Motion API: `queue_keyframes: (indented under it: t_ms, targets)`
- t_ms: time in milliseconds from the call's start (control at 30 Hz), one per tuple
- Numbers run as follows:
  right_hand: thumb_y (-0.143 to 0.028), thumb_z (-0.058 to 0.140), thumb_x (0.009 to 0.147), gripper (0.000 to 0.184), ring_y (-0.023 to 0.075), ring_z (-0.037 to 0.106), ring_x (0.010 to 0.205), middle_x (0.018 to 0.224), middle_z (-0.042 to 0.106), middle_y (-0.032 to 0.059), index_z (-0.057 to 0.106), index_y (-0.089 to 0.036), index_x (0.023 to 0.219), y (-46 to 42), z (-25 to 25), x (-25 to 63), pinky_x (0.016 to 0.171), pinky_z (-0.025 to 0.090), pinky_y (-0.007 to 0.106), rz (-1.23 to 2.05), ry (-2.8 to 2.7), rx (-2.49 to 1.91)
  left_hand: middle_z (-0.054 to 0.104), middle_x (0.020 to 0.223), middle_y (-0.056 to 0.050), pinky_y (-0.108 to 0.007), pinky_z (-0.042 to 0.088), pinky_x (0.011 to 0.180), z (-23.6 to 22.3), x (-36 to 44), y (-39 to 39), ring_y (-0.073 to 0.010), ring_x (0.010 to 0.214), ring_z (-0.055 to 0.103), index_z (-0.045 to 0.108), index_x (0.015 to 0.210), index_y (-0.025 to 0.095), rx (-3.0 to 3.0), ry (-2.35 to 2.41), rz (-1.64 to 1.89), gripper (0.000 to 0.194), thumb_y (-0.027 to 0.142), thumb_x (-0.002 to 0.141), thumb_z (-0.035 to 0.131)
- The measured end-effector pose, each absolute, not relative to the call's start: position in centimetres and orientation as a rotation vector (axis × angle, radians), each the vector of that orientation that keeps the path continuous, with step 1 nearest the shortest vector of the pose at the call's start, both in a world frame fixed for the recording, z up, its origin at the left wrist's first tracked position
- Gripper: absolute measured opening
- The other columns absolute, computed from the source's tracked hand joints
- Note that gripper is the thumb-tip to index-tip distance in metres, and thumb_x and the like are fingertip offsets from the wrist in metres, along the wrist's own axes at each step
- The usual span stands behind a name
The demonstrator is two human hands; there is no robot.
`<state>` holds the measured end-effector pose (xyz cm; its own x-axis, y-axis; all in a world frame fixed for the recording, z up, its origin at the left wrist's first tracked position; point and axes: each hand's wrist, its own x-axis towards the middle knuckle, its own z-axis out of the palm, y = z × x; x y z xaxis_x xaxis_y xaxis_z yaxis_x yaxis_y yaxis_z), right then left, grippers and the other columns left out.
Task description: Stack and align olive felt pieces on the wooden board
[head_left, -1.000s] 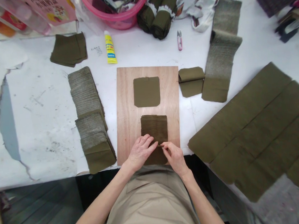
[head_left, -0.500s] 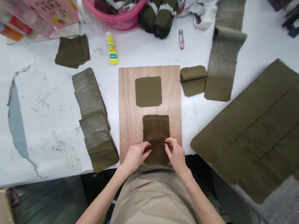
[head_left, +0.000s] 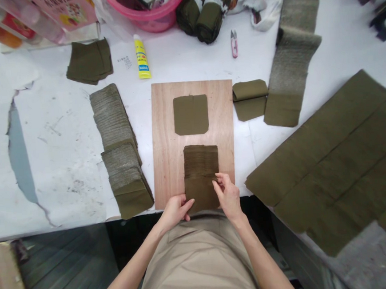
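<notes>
Left grip (head_left: 175, 211) touches dark olive cloth (head_left: 201, 181), layered in fine steps.

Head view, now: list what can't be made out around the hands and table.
All in the head view:
Right hand: whether it pinches the fanned cloth stack; its curled fingers hide this.
Left hand: its grip, if any; too small to tell.
Handwriting: too small to read.
Pink basin: far side, cut off by the top edge.

one head-worn view — forward, steeply down, close
</notes>
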<state>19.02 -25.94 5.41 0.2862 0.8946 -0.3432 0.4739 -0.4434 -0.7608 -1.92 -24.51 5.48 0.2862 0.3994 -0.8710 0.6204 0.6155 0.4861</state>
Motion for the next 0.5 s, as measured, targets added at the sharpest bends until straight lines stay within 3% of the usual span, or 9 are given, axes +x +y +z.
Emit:
queue_keyframes:
  t_ms: [200,500]
  targets:
    - [-0.041,0.047,0.091,0.025,0.0168,0.064,0.064,0.076,0.068,0.0032,0.061,-0.021,0.09,-25.6,5.2,19.3,0.062,0.047,0.027,1.05,-1.26,-2.091,0.054,0.046,0.003,-0.02,0.03,0.042,5.8,-1.9,-24.5,-0.0169,0.044,0.062,0.05,0.068,0.018,1.083,1.392,-0.221,0.045,0.061,0.081,0.046]
    - [-0.038,0.045,0.093,0.022,0.0163,0.062,0.064,0.074,0.067,0.0009,0.06,-0.022,0.086,-25.5,5.5,18.5,0.06,0.04,0.026,0.934,-1.345,-2.196,0.057,0.042,0.002,-0.022,0.033,0.05,6.7,-1.6,-23.8,-0.0167,0.045,0.061,0.049,0.061,0.02,1.233,1.452,-0.297,0.049,0.062,0.084,0.04]
